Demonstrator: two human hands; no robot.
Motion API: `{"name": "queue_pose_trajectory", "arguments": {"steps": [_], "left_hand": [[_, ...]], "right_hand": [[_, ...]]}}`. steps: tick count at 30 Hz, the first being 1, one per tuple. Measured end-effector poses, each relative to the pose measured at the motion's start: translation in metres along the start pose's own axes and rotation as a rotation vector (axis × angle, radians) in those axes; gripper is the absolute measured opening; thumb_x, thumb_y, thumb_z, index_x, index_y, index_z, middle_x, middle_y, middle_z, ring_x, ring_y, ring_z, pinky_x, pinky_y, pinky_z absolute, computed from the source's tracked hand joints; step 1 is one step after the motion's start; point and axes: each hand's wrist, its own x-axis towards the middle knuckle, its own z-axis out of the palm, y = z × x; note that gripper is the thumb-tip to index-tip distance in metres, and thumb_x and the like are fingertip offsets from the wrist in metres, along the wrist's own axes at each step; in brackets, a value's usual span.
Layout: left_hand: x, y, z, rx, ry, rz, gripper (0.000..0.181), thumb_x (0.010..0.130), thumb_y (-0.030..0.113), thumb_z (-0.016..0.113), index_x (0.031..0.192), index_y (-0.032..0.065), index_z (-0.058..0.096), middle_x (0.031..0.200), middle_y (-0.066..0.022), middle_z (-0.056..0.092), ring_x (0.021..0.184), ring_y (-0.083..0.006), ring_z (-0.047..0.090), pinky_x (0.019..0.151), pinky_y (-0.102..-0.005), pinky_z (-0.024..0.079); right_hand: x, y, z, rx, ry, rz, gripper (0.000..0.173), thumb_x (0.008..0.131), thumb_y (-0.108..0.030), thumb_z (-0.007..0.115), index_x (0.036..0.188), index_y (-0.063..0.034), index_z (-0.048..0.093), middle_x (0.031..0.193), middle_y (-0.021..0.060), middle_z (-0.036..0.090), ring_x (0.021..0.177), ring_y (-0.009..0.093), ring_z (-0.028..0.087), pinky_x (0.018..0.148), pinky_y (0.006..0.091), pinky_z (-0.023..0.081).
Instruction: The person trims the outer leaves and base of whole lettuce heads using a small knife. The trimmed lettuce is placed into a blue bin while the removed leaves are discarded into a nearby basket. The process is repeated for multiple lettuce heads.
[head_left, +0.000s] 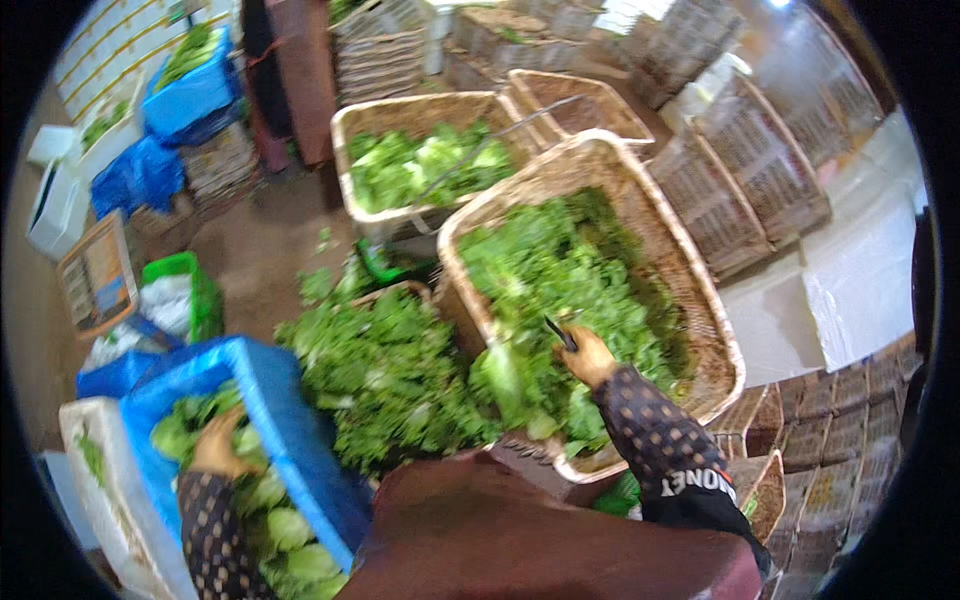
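Note:
My right hand (589, 356) is closed around a small dark-handled knife (561, 334), its tip pointing up and left. It hovers over leafy lettuce (555, 262) in a large, stained plastic crate (679, 217). A pale lettuce head (501, 379) lies by that crate's near left side. My left hand (216, 446) reaches into a box lined with blue plastic sheet (289, 420), among lettuce heads (289, 529) in rows. Leaves show around its fingers; blur hides whether they grip a head. Between my hands is a heap of loose green leaves (390, 367).
Behind stands another crate (341, 161) of lettuce, beside a brown crate (585, 112). A green basket (202, 304) holds white bags at left. A white foam box (105, 450) borders the blue-lined one. Stacked crates (750, 150) and white sheeting (855, 300) line the right.

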Motion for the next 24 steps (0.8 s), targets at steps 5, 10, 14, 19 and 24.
{"name": "queue_pose_trajectory", "arguments": {"steps": [5,10,14,19,24], "left_hand": [[-0.024,0.076,-0.008,0.019,0.677,0.079,0.050,0.084,0.028,0.072,0.123,-0.0003,0.058,0.142,-0.0239,0.047,0.136,-0.0428,0.038,0.112,-0.0516,0.029],[-0.002,0.121,0.104,-0.259,0.614,0.151,0.036,0.092,0.025,0.065,0.120,0.0056,0.055,0.114,-0.0092,0.069,0.087,-0.0212,0.061,0.081,-0.0292,0.049],[0.053,0.228,0.174,-1.175,0.456,-0.083,0.039,0.091,0.024,0.066,0.121,-0.0005,0.056,0.121,-0.0189,0.061,0.113,-0.0314,0.059,0.099,-0.0369,0.046],[0.103,0.345,0.137,-2.028,-0.370,0.125,0.099,0.085,0.068,0.055,0.153,0.0078,0.016,0.148,-0.0233,0.038,0.130,-0.0352,0.049,0.107,-0.0521,0.041],[0.141,0.377,0.112,-2.306,-0.784,0.354,0.088,0.079,0.058,0.071,0.144,0.0071,0.040,0.139,-0.0171,0.052,0.125,-0.0334,0.053,0.105,-0.0512,0.045]], "right_hand": [[0.172,0.037,-0.040,-0.070,-0.014,0.070,0.073,0.080,-0.037,0.075,0.142,-0.0124,0.046,0.138,0.0208,0.048,0.123,0.037,0.050,0.102,0.0423,0.043],[0.313,0.117,0.031,0.336,-0.040,0.237,0.084,0.080,-0.036,0.080,0.147,-0.0100,0.038,0.144,0.0183,0.047,0.126,0.029,0.050,0.103,0.0375,0.042],[0.308,0.112,0.069,0.546,-0.047,0.211,0.064,0.072,-0.035,0.084,0.126,-0.0107,0.061,0.125,0.0170,0.061,0.112,0.032,0.060,0.092,0.0389,0.049],[0.123,-0.019,-0.040,0.099,0.622,-0.629,0.053,0.055,-0.008,0.080,0.106,-0.0136,0.067,0.107,0.0087,0.063,0.090,0.029,0.062,0.075,0.0465,0.052],[-0.040,-0.003,-0.023,-0.015,-0.064,-0.871,0.071,0.078,-0.018,0.066,0.145,-0.0185,0.043,0.154,0.0124,0.035,0.130,0.032,0.049,0.091,0.0361,0.050]]}}
